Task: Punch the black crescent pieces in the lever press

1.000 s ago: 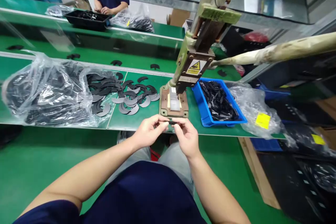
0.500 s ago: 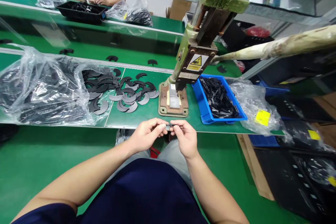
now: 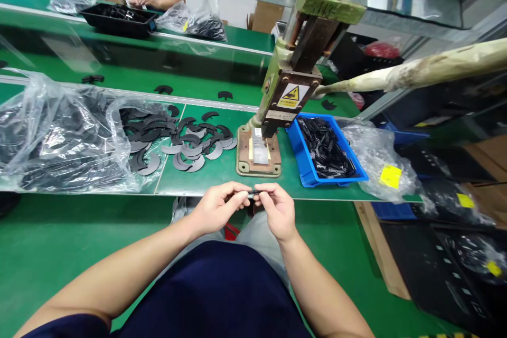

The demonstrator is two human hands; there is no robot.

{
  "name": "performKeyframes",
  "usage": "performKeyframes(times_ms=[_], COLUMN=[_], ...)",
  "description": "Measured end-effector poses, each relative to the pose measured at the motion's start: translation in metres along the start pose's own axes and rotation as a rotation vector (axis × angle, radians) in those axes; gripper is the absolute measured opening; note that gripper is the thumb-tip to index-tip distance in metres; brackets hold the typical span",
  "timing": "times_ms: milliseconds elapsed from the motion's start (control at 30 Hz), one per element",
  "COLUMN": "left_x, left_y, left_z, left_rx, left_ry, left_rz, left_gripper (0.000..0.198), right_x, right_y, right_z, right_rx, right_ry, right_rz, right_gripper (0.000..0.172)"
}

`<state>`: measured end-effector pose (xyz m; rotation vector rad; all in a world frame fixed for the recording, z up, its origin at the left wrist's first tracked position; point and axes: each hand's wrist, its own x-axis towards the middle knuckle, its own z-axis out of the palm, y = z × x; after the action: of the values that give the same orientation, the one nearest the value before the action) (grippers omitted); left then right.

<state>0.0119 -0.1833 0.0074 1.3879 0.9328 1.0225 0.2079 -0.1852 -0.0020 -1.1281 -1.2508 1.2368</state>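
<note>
Between my two hands, at the front edge of the green bench, is a small dark plastic part (image 3: 254, 193), mostly covered by fingers. My left hand (image 3: 219, 205) pinches its left end, and my right hand (image 3: 278, 208) pinches the right end. Just beyond the hands stands a hand press (image 3: 291, 74), its base plate (image 3: 258, 169) carrying a pale metal block (image 3: 260, 154). Flat black crescent pieces (image 3: 194, 150) lie loose in a heap left of the press. On its right, a blue bin (image 3: 332, 182) holds many slim black parts (image 3: 325, 148).
A clear bag of black pieces (image 3: 67, 137) covers the bench's left side. The press's wrapped lever (image 3: 415, 71) reaches out to the right. Beyond a conveyor (image 3: 134, 76) with spaced black pieces, a co-worker's hands (image 3: 144, 0) are near a black tray (image 3: 119, 26).
The view has shifted slightly, so the bench and press appear a little further left. Both hands keep their pinch on the small part, with hardly any movement.
</note>
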Motion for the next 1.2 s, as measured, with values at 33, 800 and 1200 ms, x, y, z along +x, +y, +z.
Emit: performKeyframes(times_ms=[33,800,1200], left_x=[0.000,0.159,0.184], left_y=[0.000,-0.033,-0.030], left_z=[0.000,-0.049,-0.030], left_rx=[0.005,0.971,1.208], left_ry=[-0.003,0.055,-0.167], left_rz=[0.003,0.355,0.420], left_gripper=[0.031,0.026,0.035], right_x=[0.000,0.127,0.116], right_y=[0.000,-0.181,-0.211], right_z=[0.000,-0.118,-0.093], right_rx=[0.000,-0.287,-0.293], right_ry=[-0.001,0.207,-0.083], right_rz=[0.002,-0.868,-0.940], right_gripper=[0.028,0.073,0.047])
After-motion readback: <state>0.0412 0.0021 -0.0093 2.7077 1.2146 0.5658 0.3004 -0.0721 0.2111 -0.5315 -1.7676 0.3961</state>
